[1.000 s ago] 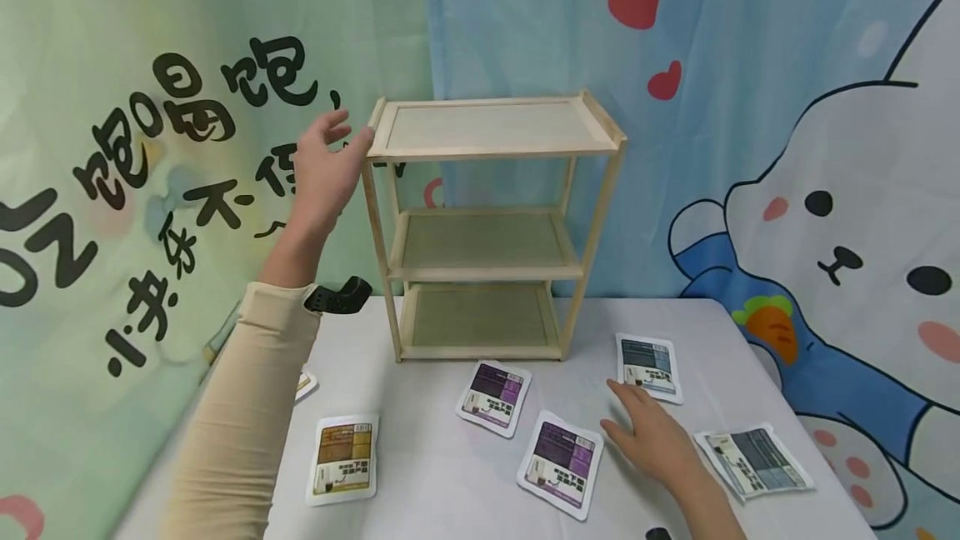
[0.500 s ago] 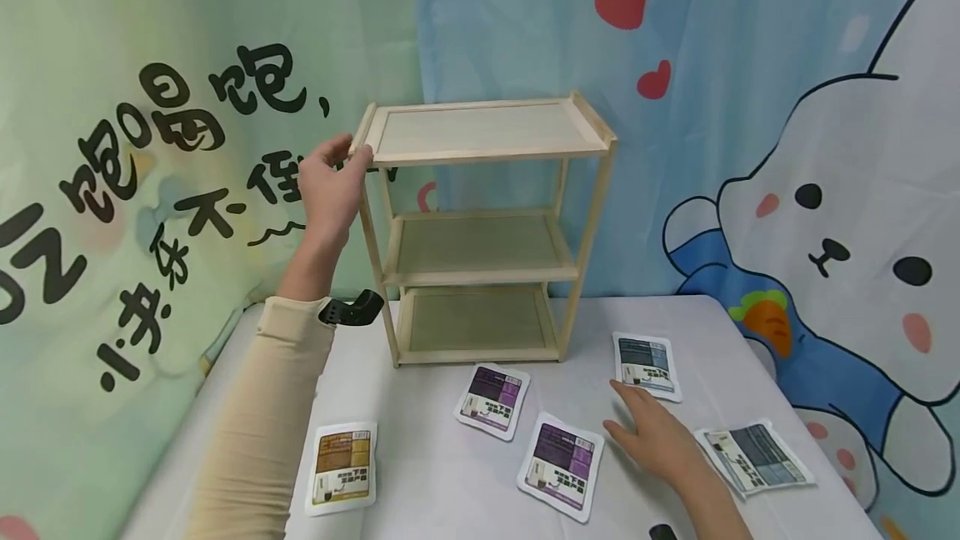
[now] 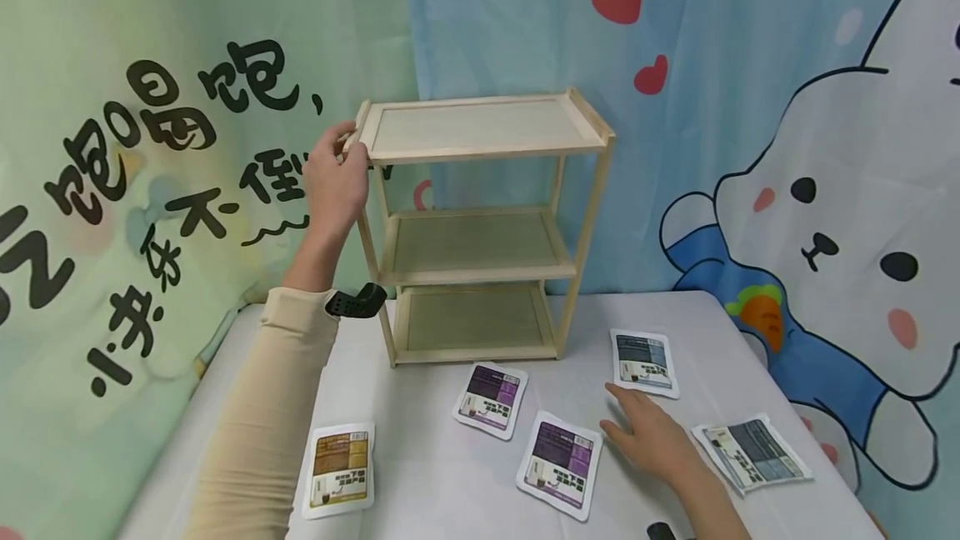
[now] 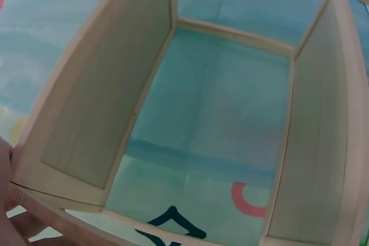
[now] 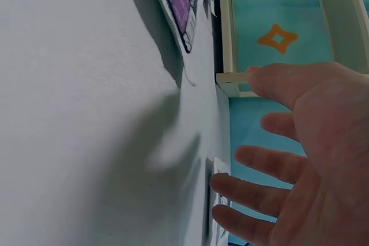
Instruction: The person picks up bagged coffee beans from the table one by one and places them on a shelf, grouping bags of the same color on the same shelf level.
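A three-tier pale wooden shelf [image 3: 472, 125] stands upright at the back of the table. My left hand [image 3: 333, 182] grips the left end of its top tier, thumb at the front corner. In the left wrist view, fingers [image 4: 23, 229] wrap under the wooden frame [image 4: 69, 136], only partly visible. My right hand [image 3: 652, 440] hovers low over the table with its fingers spread and nothing in them. Nearest to it are a blue-grey packet [image 3: 643, 362] beyond the fingertips and a purple packet [image 3: 558, 465] on its left. The right wrist view shows the palm [image 5: 340, 142] and relaxed fingers.
Another purple packet [image 3: 491, 400] lies before the shelf, and a brown one [image 3: 340, 469] at the front left. Overlapping grey packets [image 3: 753, 452] lie at the right. A printed curtain [image 3: 510, 23] hangs close behind the white-covered table [image 3: 427, 457].
My left hand has come down and right onto the shelf's top left corner and taken hold of it. The right hand stays nearly still. The head view has shifted slightly.
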